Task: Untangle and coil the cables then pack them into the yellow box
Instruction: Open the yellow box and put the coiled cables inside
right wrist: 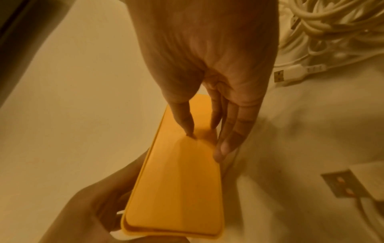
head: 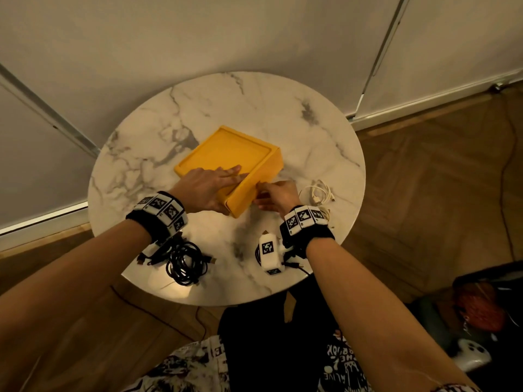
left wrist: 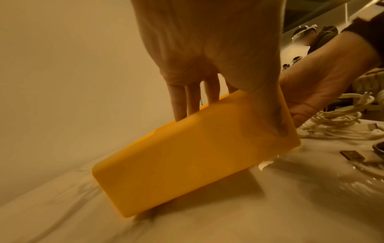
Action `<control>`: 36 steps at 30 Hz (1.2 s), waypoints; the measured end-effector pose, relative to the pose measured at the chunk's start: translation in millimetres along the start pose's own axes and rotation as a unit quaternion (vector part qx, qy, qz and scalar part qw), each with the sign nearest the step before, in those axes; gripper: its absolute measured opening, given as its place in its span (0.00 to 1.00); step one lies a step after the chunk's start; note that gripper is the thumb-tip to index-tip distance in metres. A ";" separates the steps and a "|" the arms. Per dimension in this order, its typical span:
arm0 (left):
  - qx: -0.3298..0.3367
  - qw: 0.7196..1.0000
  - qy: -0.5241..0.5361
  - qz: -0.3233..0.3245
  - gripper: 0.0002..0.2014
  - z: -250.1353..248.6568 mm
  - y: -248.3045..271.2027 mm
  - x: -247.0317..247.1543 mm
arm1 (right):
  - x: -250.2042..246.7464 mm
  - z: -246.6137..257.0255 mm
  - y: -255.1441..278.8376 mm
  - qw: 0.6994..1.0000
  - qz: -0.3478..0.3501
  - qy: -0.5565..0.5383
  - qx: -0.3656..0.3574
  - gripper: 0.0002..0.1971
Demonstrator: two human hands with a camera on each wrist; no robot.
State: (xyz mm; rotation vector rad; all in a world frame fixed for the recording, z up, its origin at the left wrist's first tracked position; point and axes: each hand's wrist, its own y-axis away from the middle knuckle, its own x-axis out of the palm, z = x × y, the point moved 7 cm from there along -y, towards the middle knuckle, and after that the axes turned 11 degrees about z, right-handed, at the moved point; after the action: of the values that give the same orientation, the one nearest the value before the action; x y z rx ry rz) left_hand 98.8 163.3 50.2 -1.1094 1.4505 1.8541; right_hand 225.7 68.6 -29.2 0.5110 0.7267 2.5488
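At frame centre I saw the yellow box (head: 232, 162) tilted on the marble table (head: 283, 114), my left hand (head: 206, 188) gripping its near edge, fingers straight across the top. My right hand (head: 276, 193) pinched its right side. I could read no writing on it.

Yellow box (head: 235, 154) interior unseen; left hand (head: 206, 188) thumb hidden.
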 end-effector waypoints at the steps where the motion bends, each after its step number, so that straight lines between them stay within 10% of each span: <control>1: 0.002 1.000 -0.005 0.002 0.48 -0.5 -0.4 0.7 | 0.1 -1.1 -1.8 1.000 -0.001 0.006 -0.002 0.14; 15: -0.036 0.999 -0.013 -0.015 0.39 8.5 -4.9 5.1 | -18.4 -26.8 -15.7 0.998 -0.059 0.034 -0.002 0.11; 26: -0.001 0.999 -0.045 0.018 0.35 22.4 -6.8 36.6 | -22.9 12.0 -30.3 0.979 -0.116 0.089 -0.145 0.07; 36: -0.120 0.965 0.226 -0.064 0.33 21.2 -45.8 -10.4 | -30.3 38.2 -56.8 0.995 -0.060 -0.064 -0.048 0.08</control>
State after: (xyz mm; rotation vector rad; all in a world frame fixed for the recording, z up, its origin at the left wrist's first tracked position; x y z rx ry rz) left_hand 135.2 197.2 37.1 -1.7960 1.3658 1.7928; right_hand 285.8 112.2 -37.8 0.5759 0.5693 2.4018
